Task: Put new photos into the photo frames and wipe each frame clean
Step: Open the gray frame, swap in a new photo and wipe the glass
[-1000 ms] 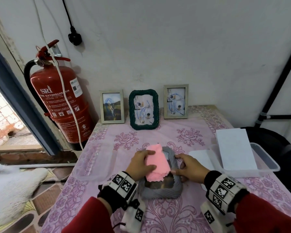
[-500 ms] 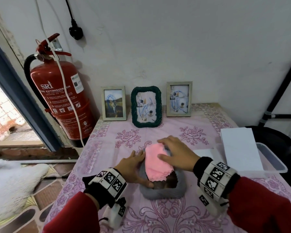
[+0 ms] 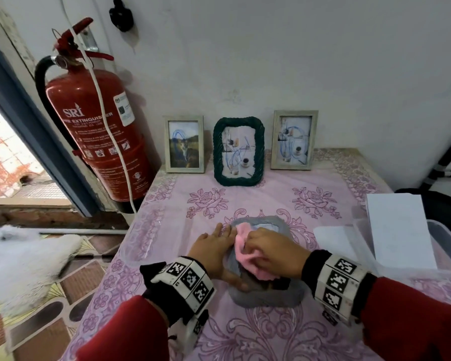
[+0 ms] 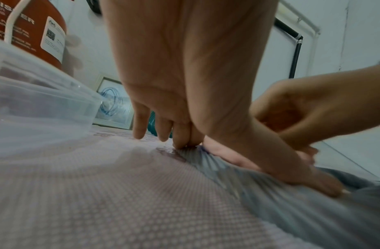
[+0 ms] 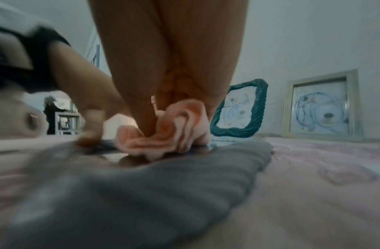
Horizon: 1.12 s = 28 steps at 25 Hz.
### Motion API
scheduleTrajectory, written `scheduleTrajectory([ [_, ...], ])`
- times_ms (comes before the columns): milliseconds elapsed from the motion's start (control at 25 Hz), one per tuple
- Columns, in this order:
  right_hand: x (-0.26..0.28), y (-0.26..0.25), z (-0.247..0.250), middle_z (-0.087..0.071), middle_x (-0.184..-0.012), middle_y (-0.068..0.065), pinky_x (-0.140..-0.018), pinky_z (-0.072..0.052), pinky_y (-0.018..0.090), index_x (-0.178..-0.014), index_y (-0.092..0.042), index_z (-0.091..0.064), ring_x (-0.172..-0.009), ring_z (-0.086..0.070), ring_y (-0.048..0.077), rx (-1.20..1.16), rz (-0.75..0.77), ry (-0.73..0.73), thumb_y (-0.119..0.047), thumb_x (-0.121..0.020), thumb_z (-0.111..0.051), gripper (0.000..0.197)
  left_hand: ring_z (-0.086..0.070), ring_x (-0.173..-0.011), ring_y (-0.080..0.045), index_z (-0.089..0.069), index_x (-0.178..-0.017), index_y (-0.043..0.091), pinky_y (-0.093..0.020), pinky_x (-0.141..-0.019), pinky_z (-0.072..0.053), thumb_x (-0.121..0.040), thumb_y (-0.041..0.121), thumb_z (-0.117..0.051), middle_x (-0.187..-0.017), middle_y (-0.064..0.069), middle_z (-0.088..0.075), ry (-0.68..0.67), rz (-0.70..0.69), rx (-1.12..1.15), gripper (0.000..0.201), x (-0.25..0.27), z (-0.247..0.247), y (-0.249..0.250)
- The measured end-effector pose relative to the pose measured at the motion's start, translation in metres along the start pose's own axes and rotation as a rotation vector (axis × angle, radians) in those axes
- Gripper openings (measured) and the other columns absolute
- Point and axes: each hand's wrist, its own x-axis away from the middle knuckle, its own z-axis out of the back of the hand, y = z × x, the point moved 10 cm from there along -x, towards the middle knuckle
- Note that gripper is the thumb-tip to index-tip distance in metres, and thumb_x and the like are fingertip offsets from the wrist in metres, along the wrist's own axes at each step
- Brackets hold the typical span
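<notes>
Pink floral tablecloth [image 3: 268,201] (white wall behind), red extinguisher [image 3: 94,131]

Three frames [image 3: 238,149] line the far wall, extinguisher [image 3: 99,134] off left, tub [image 3: 443,246] at right, one frame [image 3: 266,290] lying flat near-center on the table [image 3: 258,201].

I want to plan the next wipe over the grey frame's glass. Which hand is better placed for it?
The right hand: it already holds the pink cloth bunched on the grey frame. The left hand lies flat along the frame's left edge, steadying it.
</notes>
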Motion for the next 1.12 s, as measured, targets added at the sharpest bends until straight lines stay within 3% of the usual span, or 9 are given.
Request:
scheduleTrajectory([
  [160,0.032,-0.015,-0.011,-0.059,-0.108,0.004,-0.087,-0.042,0.035,-0.100,-0.012,-0.065,-0.100,-0.053,0.018,0.018,0.068,-0.029,-0.016,-0.088,-0.054,0.017,0.000,-0.147,-0.018,0.002,-0.150,0.013,-0.039,-0.118,-0.015,-0.064,0.062,-0.072,-0.159,-0.004,-0.001,-0.006,0.014,-0.006,0.124,0.001,-0.001,-0.001],
  [280,0.049,-0.002,-0.007,-0.058,-0.110,-0.002,-0.084,-0.045,0.030,-0.105,-0.016,-0.061,-0.100,-0.055,0.014,0.080,0.003,-0.022,-0.021,-0.092,-0.050,0.018,0.001,-0.147,-0.016,0.005,-0.150,0.015,-0.039,-0.119,-0.015,-0.064,0.062,-0.072,-0.159,-0.003,0.002,-0.025,0.009,0.030,0.125,0.003,-0.004,-0.003],
  [400,0.046,0.024,0.008,-0.061,-0.098,-0.003,-0.072,-0.041,0.018,-0.097,-0.017,-0.061,-0.089,-0.061,0.013,0.098,-0.113,0.016,-0.017,-0.094,-0.046,0.016,-0.001,-0.147,-0.015,0.004,-0.150,0.016,-0.038,-0.118,-0.015,-0.062,0.062,-0.073,-0.159,-0.003,0.001,-0.021,-0.007,0.054,0.126,0.002,-0.004,-0.003],
  [480,0.032,0.034,0.013,-0.060,-0.096,0.001,-0.075,-0.046,0.025,-0.094,-0.017,-0.060,-0.089,-0.063,0.018,0.064,-0.124,0.018,-0.012,-0.095,-0.043,0.017,-0.002,-0.147,-0.015,0.003,-0.150,0.015,-0.038,-0.118,-0.016,-0.062,0.061,-0.074,-0.159,-0.005,0.001,-0.014,-0.018,0.077,0.127,0.000,-0.004,-0.003],
  [600,0.004,0.046,0.006,-0.045,-0.131,0.006,-0.098,-0.039,0.038,-0.131,-0.014,-0.049,-0.122,-0.045,0.024,0.263,-0.114,-0.004,-0.018,-0.095,-0.043,0.036,-0.003,-0.147,-0.016,0.002,-0.150,0.014,-0.037,-0.118,-0.017,-0.060,0.061,-0.075,-0.159,-0.005,0.001,-0.007,-0.024,0.091,0.127,-0.001,-0.005,-0.003],
  [680,-0.003,0.052,0.005,-0.041,-0.136,0.006,-0.102,-0.032,0.036,-0.136,-0.018,-0.046,-0.125,-0.038,0.024,0.256,-0.130,-0.016,-0.022,-0.095,-0.045,0.042,-0.003,-0.147,-0.016,0.001,-0.150,0.014,-0.037,-0.118,-0.018,-0.060,0.061,-0.075,-0.159,-0.005,-0.001,0.003,-0.021,0.082,0.127,-0.001,-0.004,-0.002],
  [800,-0.001,0.034,0.003,-0.046,-0.133,0.004,-0.103,-0.028,0.030,-0.130,-0.020,-0.055,-0.122,-0.040,0.022,0.184,-0.019,0.006,-0.023,-0.095,-0.045,0.036,-0.005,-0.146,-0.016,-0.001,-0.150,0.013,-0.038,-0.117,-0.019,-0.060,0.063,-0.074,-0.159,-0.005,-0.004,0.014,-0.014,0.027,0.127,-0.002,-0.002,0.000],
  [960,0.021,-0.008,-0.013,-0.055,-0.127,0.002,-0.100,-0.036,0.033,-0.122,-0.017,-0.062,-0.118,-0.047,0.018,0.108,0.143,-0.019,-0.023,-0.095,-0.048,0.031,-0.004,-0.146,-0.015,0.000,-0.150,0.011,-0.039,-0.116,-0.020,-0.061,0.062,-0.073,-0.159,-0.004,-0.005,0.007,-0.002,-0.012,0.125,0.000,0.001,0.002],
  [1120,0.057,-0.009,-0.010,-0.059,-0.118,-0.001,-0.096,-0.040,0.030,-0.104,-0.014,-0.068,-0.111,-0.050,0.013,0.054,0.150,-0.020,-0.018,-0.092,-0.047,0.024,-0.004,-0.146,-0.015,0.002,-0.150,0.013,-0.041,-0.116,-0.020,-0.061,0.064,-0.072,-0.159,-0.004,-0.004,-0.016,0.005,-0.025,0.126,0.002,0.000,0.002],
])
